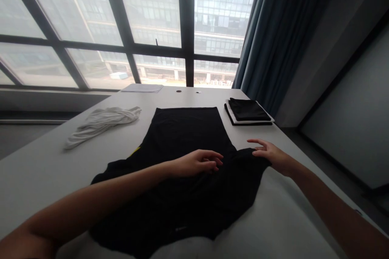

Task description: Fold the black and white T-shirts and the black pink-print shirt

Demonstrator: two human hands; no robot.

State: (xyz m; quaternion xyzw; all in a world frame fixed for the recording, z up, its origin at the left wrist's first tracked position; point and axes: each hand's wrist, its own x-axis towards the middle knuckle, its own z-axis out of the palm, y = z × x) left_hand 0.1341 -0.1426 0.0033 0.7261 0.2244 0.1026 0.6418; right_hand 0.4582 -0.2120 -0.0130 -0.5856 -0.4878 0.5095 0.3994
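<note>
A black T-shirt lies spread on the white table, its hem towards the window and its collar end near me. A bit of yellow shows at its left side. My right hand pinches the right sleeve between thumb and fingers, lifting its edge off the table. My left hand is over the middle of the shirt, its fingers loosely bent and apart, with nothing in them. Whether those fingertips touch the cloth I cannot tell. My left forearm covers part of the shirt's left half.
A crumpled white garment lies at the left of the table. Folded black and white clothes form a stack at the far right. Papers rest at the far edge, below the windows. A blue curtain hangs behind the stack.
</note>
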